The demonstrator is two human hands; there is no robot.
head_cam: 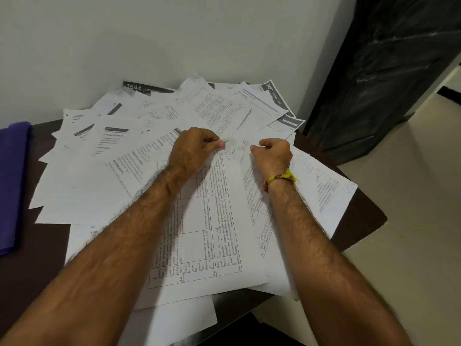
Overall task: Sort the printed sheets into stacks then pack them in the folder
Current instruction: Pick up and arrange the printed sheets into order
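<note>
Several printed sheets [104, 171] lie fanned in a loose heap over a small dark table [37, 245]. On top in the middle lies a sheet with a printed table [219, 221], marked "S-1" in a pen circle near its far end. My left hand [192, 151] pinches that sheet's far edge between thumb and curled fingers. My right hand [272, 156], with a thread band on the wrist, has its fingers curled at the far edge of the neighbouring sheet [257, 203] to the right. A purple folder [12, 183] lies at the table's left edge.
A white wall [174, 41] stands right behind the table. A black plastic-wrapped object [389, 71] stands at the right against the wall. Pale floor [411, 221] lies right of the table. Some sheets overhang the table's near and right edges.
</note>
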